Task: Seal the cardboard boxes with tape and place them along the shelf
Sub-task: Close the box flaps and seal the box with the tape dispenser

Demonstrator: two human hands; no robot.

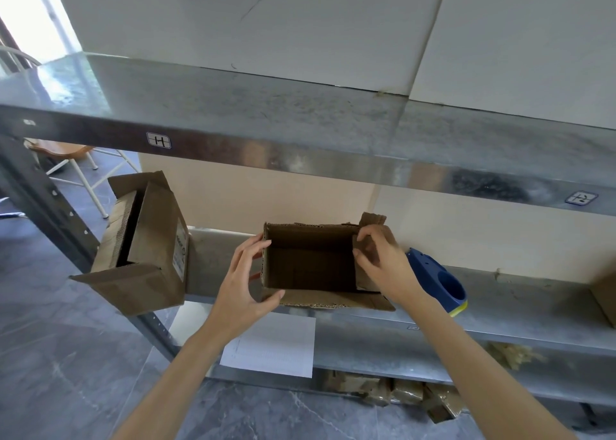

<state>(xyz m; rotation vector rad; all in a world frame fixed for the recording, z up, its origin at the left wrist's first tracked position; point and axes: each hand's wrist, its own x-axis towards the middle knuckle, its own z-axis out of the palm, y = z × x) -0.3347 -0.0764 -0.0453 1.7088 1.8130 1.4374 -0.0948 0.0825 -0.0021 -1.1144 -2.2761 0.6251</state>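
On the head view, my left grip is curling round the left wall of the open cardboard box, which is sitting on the metal shelf between both grips. My right grip is pinching its right flap. A blue tape dispenser is lying just right of that grip.
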